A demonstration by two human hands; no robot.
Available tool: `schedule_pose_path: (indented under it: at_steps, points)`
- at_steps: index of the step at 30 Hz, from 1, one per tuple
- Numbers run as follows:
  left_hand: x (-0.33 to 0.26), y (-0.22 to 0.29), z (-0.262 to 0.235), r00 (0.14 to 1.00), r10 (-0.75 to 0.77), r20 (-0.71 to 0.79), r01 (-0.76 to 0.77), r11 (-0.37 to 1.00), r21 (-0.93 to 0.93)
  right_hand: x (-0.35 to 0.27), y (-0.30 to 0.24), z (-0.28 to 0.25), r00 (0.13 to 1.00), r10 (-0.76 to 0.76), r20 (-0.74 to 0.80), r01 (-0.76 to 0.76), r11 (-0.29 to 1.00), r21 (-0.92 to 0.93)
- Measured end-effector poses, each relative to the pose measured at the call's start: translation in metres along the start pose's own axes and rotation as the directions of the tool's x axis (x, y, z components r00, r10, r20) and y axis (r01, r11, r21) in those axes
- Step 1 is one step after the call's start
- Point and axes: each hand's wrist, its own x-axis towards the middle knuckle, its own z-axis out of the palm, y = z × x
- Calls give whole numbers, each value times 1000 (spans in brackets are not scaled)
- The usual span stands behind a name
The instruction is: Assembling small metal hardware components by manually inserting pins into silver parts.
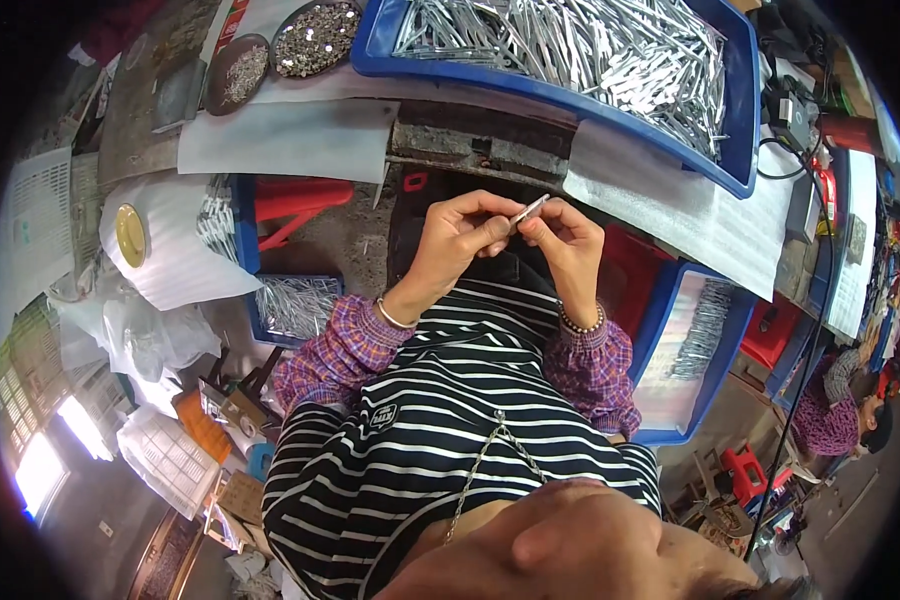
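Note:
Close in front of my striped top, both hands meet at a small, slim silver metal piece (532, 208). My left hand (460, 238) pinches one end between thumb and fingers. The other end is gripped by the fingertips of my right hand (570, 245). Fingers cover much of the piece, so its exact kind cannot be made out. Beyond my hands, a large blue tray (545, 100) on the bench is heaped with long, thin silver metal parts (650, 80).
A dish of shiny discs (318, 40) and a smaller dish of tiny pieces (240, 75) stand far left. Blue trays of metal parts flank me, one at right (660, 400). A yellow dish (130, 235) and red stool (305, 197) are at left. Another person (827, 410) is far right.

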Motion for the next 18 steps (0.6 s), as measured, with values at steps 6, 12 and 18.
schedule_pose_path:
  at_steps: [6, 12, 18]
  points:
    - [4, -6, 10, 948, 311, -63, -271, 897, 349, 0, 4, 4, 994, 44, -103, -36, 996, 86]
    - [3, -11, 5, 908, 412, -73, -321, 799, 508, -2, 2, 5, 992, 76, -100, -69, 995, 69]
    - [4, -13, 1, 906, 420, -59, -344, 809, 476, -1, -3, 8, 982, 165, -91, -162, 986, 41]
